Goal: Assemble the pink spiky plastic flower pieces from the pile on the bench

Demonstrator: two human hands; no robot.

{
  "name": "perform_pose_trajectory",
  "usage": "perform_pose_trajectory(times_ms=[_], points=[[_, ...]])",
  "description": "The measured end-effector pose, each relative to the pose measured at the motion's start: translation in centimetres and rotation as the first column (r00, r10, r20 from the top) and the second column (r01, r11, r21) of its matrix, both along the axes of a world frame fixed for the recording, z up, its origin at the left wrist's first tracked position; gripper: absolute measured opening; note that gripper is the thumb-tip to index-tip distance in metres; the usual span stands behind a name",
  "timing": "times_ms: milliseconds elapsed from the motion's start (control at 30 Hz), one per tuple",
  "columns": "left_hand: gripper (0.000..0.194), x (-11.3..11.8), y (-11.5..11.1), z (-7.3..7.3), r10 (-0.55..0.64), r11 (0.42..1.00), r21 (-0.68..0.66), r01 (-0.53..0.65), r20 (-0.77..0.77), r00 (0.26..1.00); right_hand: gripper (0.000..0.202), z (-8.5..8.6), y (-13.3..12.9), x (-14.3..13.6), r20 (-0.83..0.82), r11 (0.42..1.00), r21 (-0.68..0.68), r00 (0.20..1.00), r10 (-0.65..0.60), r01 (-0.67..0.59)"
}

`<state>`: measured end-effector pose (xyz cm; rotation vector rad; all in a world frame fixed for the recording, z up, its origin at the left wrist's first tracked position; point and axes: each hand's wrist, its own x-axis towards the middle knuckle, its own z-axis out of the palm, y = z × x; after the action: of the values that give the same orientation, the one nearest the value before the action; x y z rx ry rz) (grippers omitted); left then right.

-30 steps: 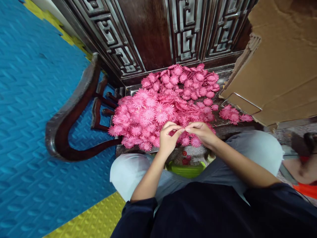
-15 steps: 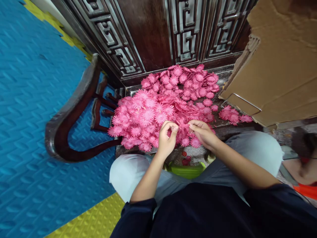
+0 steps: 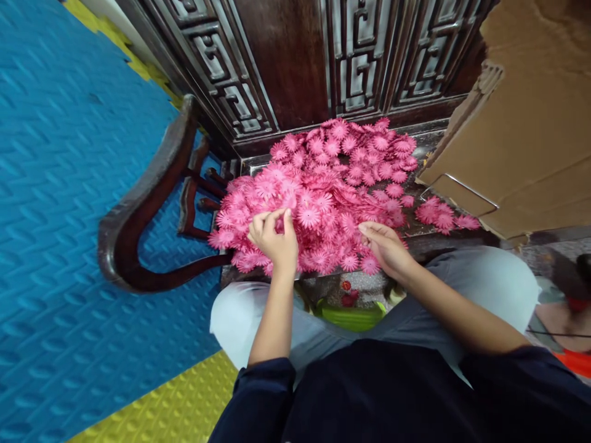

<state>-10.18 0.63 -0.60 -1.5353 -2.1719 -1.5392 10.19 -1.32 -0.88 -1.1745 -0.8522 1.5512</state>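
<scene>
A heap of pink artificial flowers (image 3: 308, 215), many-petalled and flat, covers the dark wooden seat before me. Over its left part is my left hand (image 3: 276, 239), thumb and forefinger brought together in a ring. A slightly blurred pink flower (image 3: 289, 200) shows right at those fingertips and appears pinched there. To the right, my right hand (image 3: 386, 249) hovers at the heap's near edge with thumb and fingers pressed together. Anything within that pinch is too small or hidden to tell.
A curved wooden armrest (image 3: 122, 246) bounds the left side, and a carved backrest (image 3: 295, 67) rises behind the heap. Cardboard (image 3: 530, 135) with a metal wire handle (image 3: 462, 187) stands right, beside a few stray flowers (image 3: 438, 215). A green container (image 3: 351, 317) sits below, between my knees.
My left hand has moved left, away from my right hand, with a pink flower at its fingertips. The right hand stays near the same place, still pinched. The view has shifted slightly.
</scene>
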Motion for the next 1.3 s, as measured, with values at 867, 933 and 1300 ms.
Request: perform_pose_trajectory(times_ms=[867,933,1300], points=[[0.014,6.2,-3.4,-1.2,-0.489,0.867,-0.016,0.499,-0.226,0.842,0.014,0.4,0.1,0.0,-0.039,0.993,0.002,0.992,0.121,-0.121],[0.019,6.3,-3.5,-1.1,-0.49,0.871,-0.043,0.489,-0.137,0.861,0.013,0.5,0.1,0.1,-0.047,0.987,0.019,0.986,0.163,-0.162],[0.012,6.1,-3.4,-0.5,-0.554,0.803,-0.055,0.594,0.299,0.777,0.017,0.6,-0.1,0.0,0.024,0.982,-0.031,0.982,0.188,-0.187]])
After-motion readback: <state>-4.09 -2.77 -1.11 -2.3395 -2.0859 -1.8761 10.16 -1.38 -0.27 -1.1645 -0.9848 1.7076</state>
